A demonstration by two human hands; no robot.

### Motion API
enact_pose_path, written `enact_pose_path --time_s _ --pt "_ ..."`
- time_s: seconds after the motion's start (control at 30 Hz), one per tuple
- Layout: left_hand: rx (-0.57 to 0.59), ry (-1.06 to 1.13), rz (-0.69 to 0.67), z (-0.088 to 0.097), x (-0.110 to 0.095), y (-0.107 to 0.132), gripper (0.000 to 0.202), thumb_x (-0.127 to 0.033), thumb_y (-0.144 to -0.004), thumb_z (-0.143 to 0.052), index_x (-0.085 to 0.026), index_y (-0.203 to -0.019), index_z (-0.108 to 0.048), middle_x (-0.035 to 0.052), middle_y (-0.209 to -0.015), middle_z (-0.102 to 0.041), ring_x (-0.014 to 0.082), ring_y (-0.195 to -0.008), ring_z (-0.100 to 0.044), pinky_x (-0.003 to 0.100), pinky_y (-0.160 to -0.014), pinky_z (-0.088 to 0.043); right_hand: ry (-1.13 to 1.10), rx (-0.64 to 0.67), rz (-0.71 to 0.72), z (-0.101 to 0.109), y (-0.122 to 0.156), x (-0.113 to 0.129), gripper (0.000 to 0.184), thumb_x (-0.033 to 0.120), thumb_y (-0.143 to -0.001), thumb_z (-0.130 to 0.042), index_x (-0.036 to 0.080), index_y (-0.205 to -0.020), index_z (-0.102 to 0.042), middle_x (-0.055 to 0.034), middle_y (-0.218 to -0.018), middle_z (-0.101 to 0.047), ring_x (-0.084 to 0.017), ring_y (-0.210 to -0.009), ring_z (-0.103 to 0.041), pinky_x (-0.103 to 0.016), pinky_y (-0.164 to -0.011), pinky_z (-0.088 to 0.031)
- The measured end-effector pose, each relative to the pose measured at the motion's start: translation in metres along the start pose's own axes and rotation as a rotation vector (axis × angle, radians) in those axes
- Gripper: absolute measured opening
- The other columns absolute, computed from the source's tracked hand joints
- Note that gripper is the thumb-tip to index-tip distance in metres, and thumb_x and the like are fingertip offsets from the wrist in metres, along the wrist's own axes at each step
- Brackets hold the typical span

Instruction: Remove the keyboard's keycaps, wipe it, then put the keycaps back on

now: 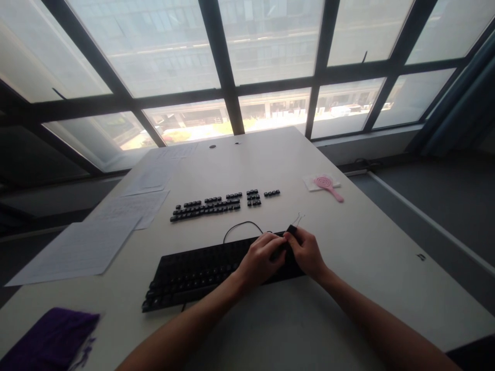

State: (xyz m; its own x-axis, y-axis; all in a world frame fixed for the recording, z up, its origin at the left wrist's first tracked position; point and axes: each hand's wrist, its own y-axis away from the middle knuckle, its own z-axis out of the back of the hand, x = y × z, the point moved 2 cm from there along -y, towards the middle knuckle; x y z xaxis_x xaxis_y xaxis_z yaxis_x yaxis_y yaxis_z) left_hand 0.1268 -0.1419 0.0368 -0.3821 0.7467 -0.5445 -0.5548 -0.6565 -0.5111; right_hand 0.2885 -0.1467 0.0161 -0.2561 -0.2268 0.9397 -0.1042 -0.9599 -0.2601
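A black keyboard (193, 268) lies on the white table, some of its upper rows bare of keycaps. Over its right end, my right hand (308, 253) is closed on a keycap puller (293, 228) with a black handle, its thin wire loops pointing up and away from me. My left hand (260, 257) meets it there, fingers curled and fingertips close to the puller; whatever lies between them is too small to make out. Beyond the keyboard, removed black keycaps (207, 210) stand in rows, with smaller groups (253, 198) to their right.
Printed sheets (81, 247) line the left edge. A purple cloth bag (50, 337) lies at the near left corner. At the right, a pink hairbrush (328, 188) rests partly on a white packet (309, 183). A black cable (243, 223) loops behind the keyboard. Windows rise beyond the table.
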Motion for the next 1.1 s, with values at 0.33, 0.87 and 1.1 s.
enact_pose_path --time_s 0.33,0.87,1.1 --pt "0.029 -0.184 0.188 0.020 0.083 -0.074 0.008 -0.028 -0.086 -0.071 -0.022 -0.089 -0.074 0.0050 -0.101 -0.066 0.0211 -0.098 -0.058 0.038 -0.093 -0.046 -0.041 0.024 -0.029 -0.001 -0.002 -0.002 0.027 0.033 -0.094 -0.056 0.018 -0.073 -0.066 -0.0018 -0.067 -0.065 -0.017 -0.064 -0.059 -0.027 -0.061 -0.043" --pt "-0.050 -0.408 0.289 0.015 0.122 -0.103 0.018 -0.029 -0.082 -0.075 -0.022 -0.100 -0.075 0.0071 -0.106 -0.061 0.0259 -0.103 -0.049 0.041 -0.098 -0.041 -0.069 -0.014 -0.015 0.014 -0.010 -0.001 0.026 0.035 -0.093 -0.057 0.017 -0.075 -0.066 -0.0033 -0.070 -0.067 -0.018 -0.065 -0.060 -0.027 -0.061 -0.044" --pt "0.073 -0.231 0.210 -0.011 0.044 -0.042 0.021 -0.014 -0.093 -0.055 -0.022 -0.101 -0.072 0.0049 -0.097 -0.066 0.0225 -0.095 -0.054 0.037 -0.089 -0.046 0.040 0.140 0.041 0.019 -0.016 -0.007 0.018 0.026 -0.092 -0.056 0.018 -0.078 -0.064 -0.0015 -0.072 -0.066 -0.018 -0.067 -0.058 -0.027 -0.063 -0.043"
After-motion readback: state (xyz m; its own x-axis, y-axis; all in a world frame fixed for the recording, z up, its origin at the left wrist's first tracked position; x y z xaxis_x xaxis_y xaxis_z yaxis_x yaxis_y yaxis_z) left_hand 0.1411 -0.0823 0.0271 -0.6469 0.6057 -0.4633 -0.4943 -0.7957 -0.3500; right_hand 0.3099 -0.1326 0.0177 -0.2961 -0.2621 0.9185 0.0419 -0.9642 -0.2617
